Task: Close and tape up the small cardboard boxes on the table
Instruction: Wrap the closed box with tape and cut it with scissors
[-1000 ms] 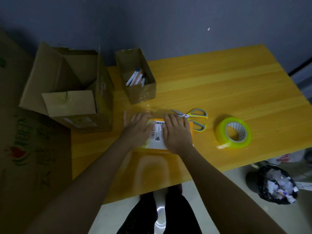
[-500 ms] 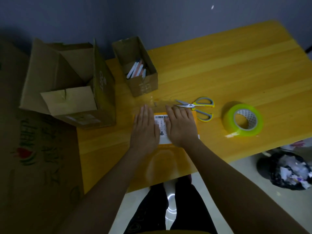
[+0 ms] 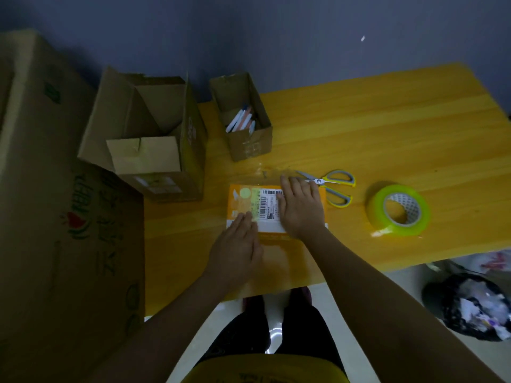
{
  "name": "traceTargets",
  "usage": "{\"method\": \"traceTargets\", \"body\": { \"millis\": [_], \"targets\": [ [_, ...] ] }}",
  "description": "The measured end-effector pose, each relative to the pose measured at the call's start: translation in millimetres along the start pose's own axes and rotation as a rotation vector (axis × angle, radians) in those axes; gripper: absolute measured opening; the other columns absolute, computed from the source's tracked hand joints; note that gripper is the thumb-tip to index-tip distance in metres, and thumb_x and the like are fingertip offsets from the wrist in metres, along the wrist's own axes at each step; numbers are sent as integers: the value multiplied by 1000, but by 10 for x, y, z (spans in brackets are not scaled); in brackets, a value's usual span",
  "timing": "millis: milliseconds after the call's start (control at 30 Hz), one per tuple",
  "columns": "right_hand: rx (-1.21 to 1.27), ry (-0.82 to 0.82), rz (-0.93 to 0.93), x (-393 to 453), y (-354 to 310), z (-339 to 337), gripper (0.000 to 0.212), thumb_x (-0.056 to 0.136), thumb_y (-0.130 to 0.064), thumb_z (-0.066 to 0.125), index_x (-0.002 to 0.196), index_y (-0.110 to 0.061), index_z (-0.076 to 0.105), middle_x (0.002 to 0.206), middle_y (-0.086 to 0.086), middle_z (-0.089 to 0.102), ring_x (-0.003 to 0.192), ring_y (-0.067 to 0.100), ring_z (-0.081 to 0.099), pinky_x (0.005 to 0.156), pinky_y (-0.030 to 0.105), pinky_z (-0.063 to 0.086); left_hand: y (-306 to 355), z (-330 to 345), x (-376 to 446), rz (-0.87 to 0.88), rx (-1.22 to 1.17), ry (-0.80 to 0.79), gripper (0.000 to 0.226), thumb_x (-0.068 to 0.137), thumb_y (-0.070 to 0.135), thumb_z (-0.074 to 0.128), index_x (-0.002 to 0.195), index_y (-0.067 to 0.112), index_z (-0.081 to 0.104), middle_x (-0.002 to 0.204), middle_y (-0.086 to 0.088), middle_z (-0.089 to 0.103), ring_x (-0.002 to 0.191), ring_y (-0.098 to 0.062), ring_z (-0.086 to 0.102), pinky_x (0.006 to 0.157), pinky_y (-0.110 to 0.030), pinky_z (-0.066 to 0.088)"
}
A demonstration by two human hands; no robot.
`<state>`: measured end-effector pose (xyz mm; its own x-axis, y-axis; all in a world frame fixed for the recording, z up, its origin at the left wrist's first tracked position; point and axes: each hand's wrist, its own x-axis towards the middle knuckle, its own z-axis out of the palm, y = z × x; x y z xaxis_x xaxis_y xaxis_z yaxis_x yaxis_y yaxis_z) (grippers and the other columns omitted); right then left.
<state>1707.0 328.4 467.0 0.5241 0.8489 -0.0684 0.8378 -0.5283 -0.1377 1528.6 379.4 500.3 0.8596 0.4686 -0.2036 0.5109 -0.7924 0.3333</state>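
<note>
the small orange box sits flat on the yellow counter, near the front edge, right in front of the person. its top is shut & a white label w/ a bar code is on it. the right hand is laid flat on the right part of the top, fingers straight, nothing held in the grip. it is likely kept there so the flaps stay down & the tape gets pressed on. the left hand is laid flat at the near left edge of the box, fingers straight too, nothing held. a shiny clear strip seems to run from the box top down toward the person, so it is prob being smoothed; hard to tell in the dim light.

the tape roll is set just to the right, w/ its loose end out, easy to grab. the scissors are put just behind the right hand for cutting. the open small box w/ pens is left at the back, not closed yet. a bigger open box is on the left corner.
</note>
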Motion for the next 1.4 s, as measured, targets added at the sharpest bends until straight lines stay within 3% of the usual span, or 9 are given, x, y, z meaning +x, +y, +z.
{"method": "traceTargets", "body": {
  "millis": [100,267,367,667,800,900,1133,1267,1400],
  "targets": [
    [-16,-36,-35,20,-7,10,54,104,-36,18,152,-10,20,154,10,30,145,23,20,118,42,3,-2,-117,354,-21,-67,237,49,91,30,28,104,3,67,111,-15,65,104,-33,59,88,-38,45],
    [70,65,-92,4,-14,-11,51,101,-24,41,144,3,36,150,20,36,142,32,30,118,45,15,-169,111,807,-182,40,171,52,103,34,24,152,18,22,160,-2,17,149,-20,8,118,-39,1],
    [69,39,-21,-22,46,28,58,102,-36,28,150,-4,22,158,11,21,148,24,13,119,40,-1,-180,185,874,-229,38,186,52,103,38,22,152,22,20,159,0,20,148,-19,8,118,-44,4],
    [64,-32,241,-608,248,104,59,101,-44,13,154,-20,3,161,-1,-3,149,17,-5,118,45,0,-210,255,896,-212,39,163,55,101,42,17,153,23,16,160,1,18,148,-19,6,119,-44,7],
    [563,65,492,-586,259,20,60,103,-40,28,154,-14,11,161,8,11,148,21,11,116,37,14,-227,198,844,-160,1,162,62,96,43,14,150,18,29,157,-1,26,147,-21,12,117,-44,17],
    [874,-61,562,-326,348,-101,64,100,-42,39,153,-14,18,155,9,31,141,25,31,105,30,30,-176,109,775,-177,-31,152,63,91,43,20,139,11,44,145,-10,42,137,-27,28,108,-41,25],
    [952,321,243,-272,252,-247,47,94,-21,48,139,-10,41,130,-1,53,111,4,51,90,17,42,-245,-137,557,-107,-112,410,49,85,45,48,104,4,67,105,-19,61,97,-40,56,84,-50,43],
    [894,262,262,-463,187,38,39,96,-13,43,132,0,43,138,14,50,123,30,52,89,24,39,-338,-59,419,-29,-46,284,52,80,56,45,98,14,69,102,-10,61,94,-35,58,79,-43,40],
    [785,202,289,-505,236,46,40,90,3,48,129,-7,47,141,7,48,126,29,50,88,26,39,-409,-30,431,-80,-147,290,56,78,65,39,100,20,65,106,-3,56,100,-27,51,81,-35,30]
  ]
}}
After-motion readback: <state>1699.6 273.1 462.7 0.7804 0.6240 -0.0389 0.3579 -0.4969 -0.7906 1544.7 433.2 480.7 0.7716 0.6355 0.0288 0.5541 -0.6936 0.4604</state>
